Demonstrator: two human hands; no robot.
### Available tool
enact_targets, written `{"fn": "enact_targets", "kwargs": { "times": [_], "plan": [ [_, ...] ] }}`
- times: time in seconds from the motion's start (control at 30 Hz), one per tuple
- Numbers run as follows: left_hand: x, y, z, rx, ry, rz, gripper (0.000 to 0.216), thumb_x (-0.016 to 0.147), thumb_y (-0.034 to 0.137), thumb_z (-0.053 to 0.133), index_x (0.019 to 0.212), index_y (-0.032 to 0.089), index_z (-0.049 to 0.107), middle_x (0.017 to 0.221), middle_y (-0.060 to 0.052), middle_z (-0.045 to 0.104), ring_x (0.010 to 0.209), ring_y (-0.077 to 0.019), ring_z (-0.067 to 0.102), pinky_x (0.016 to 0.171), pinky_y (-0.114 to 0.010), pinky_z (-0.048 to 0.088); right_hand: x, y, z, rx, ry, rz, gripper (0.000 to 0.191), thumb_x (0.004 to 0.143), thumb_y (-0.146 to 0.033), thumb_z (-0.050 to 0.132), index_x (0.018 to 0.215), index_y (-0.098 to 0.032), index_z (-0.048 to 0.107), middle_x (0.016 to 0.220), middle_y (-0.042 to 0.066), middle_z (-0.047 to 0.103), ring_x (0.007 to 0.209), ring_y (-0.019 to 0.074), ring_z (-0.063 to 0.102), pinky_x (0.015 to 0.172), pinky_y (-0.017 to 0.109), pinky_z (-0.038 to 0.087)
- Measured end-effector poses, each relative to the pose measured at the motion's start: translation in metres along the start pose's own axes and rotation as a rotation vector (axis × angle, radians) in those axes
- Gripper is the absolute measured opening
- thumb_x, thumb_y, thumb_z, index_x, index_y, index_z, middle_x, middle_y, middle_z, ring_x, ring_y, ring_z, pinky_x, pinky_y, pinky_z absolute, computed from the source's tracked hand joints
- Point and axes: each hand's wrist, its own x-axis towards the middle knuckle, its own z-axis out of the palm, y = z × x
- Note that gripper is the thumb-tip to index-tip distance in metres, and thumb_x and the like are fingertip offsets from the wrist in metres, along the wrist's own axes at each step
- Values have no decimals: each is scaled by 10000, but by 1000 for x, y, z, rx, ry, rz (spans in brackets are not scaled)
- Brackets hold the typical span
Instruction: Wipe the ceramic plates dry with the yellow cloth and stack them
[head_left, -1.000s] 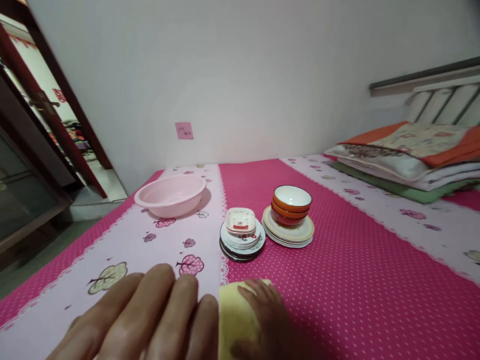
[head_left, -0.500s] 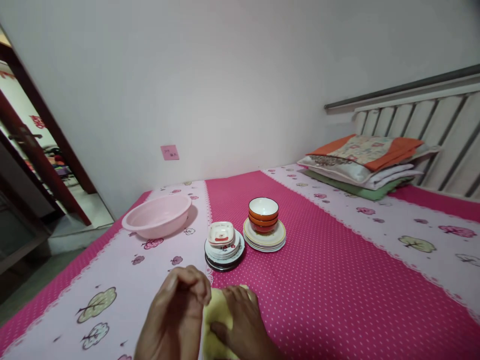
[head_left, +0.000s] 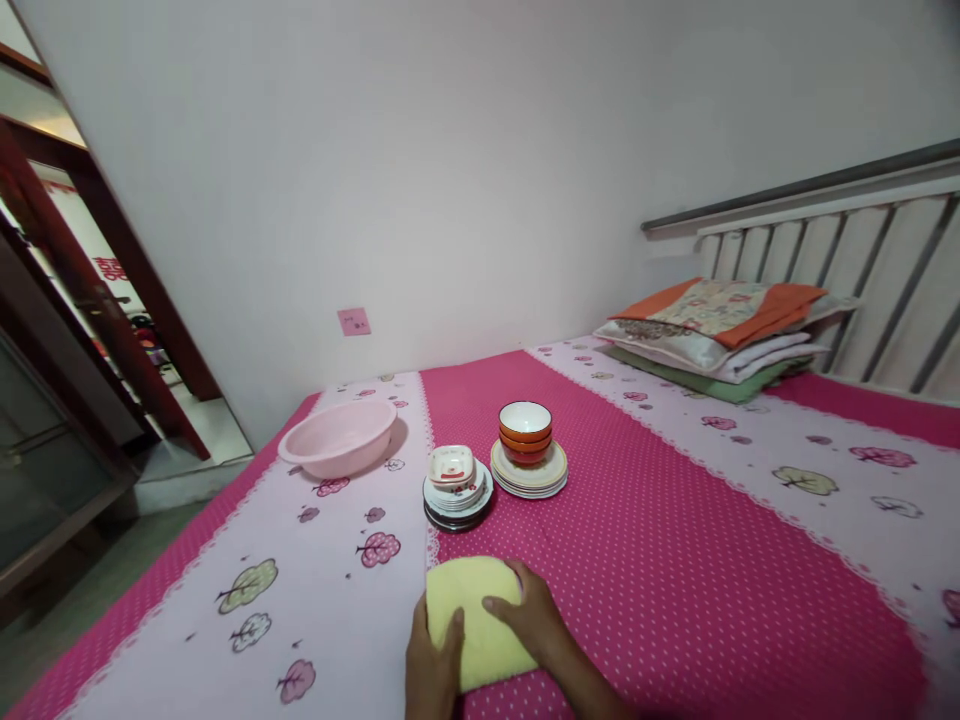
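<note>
A folded yellow towel [head_left: 474, 600] lies at the near side of the bed, between my hands. My left hand [head_left: 436, 655] grips its left edge, thumb on top. On the opposite edge, my right hand [head_left: 529, 615] holds it with the thumb across the top and the fingers along the side. Just beyond the towel is a stack of plates [head_left: 457, 505] with a small square white dish [head_left: 451, 466] on top. To its right, orange bowls [head_left: 526, 440] with white insides are nested on a stack of cream plates [head_left: 551, 473].
A pink plastic basin [head_left: 341, 440] sits farther back at the left. Folded bedding and pillows [head_left: 720, 330] are piled at the back right by a white radiator [head_left: 862, 280]. A pink and white bedspread [head_left: 712, 580] covers the bed; its left edge borders the floor.
My left hand has come down from above the bed onto the towel's left edge. My right hand has shifted from flat on top to the right edge. The view has turned slightly.
</note>
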Motion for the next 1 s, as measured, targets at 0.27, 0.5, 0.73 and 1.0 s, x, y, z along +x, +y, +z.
{"fn": "enact_targets", "kwargs": {
  "times": [0.27,0.5,0.73,1.0],
  "plan": [
    [-7,1,-17,-418,-227,-84,822,652,370,917,1368,174,564,1383,-192,655,1194,-365,668,967,-444,565,-54,-14,0,637,-219,107,617,596,-474,828,1092,-116,745,1049,172,801,904,354,770,835,471,599],
    [-1,-4,-28,-610,-192,-187,635,652,258,912,1209,105,648,852,-91,786,821,-248,765,911,-388,586,-83,-26,-27,862,-108,214,485,532,-265,805,991,-119,747,923,151,819,914,366,782,892,479,595],
    [2,-7,-43,-767,-137,-314,320,818,81,697,1133,82,639,1086,-223,782,1078,-292,752,1090,-423,516,-92,-28,-82,954,94,233,530,535,-276,885,1019,-137,720,938,156,820,999,382,768,919,476,602],
    [-3,-7,-46,-848,-145,-363,376,846,85,696,1214,40,634,1226,-270,731,1211,-335,680,1155,-437,462,-83,-41,-84,848,259,219,661,483,-475,895,1015,-134,698,885,177,812,923,418,773,825,503,623]
  ]
}}
